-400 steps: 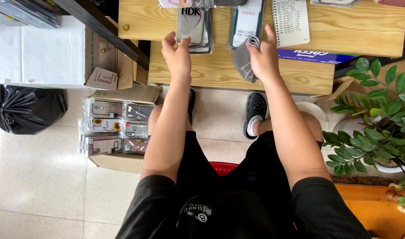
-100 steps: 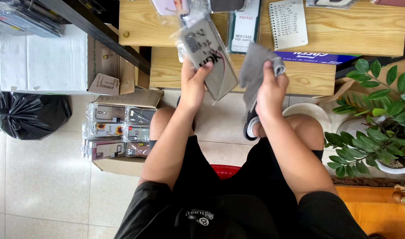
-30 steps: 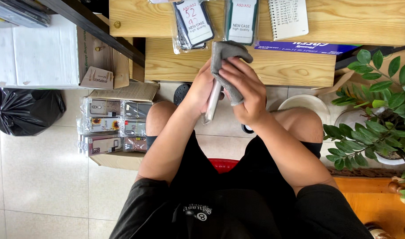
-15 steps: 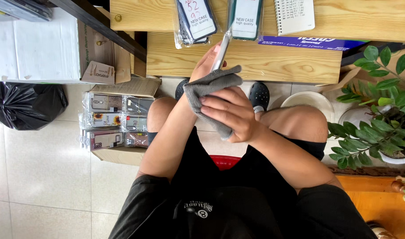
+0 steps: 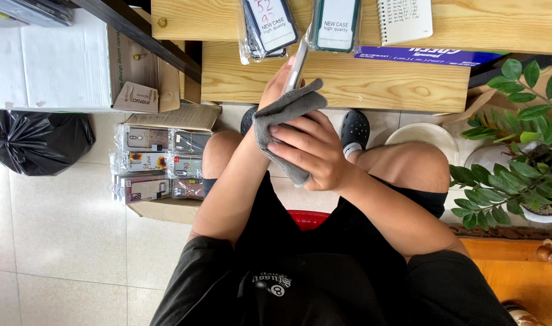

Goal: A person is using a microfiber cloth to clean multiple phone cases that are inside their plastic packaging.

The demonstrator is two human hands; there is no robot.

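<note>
Here, the right hand [image 5: 309, 151] presses a grey cloth [image 5: 282, 121] against a thin phone [image 5: 297, 63] – gripped edge-on by the left hand [image 5: 276, 84] – near the wooden desk [image 5: 348, 78].

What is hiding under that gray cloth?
Under the gray cloth, a thin phone sticks out at the top, held by the left hand. The right hand presses the cloth on it. The rest is covered.
</note>
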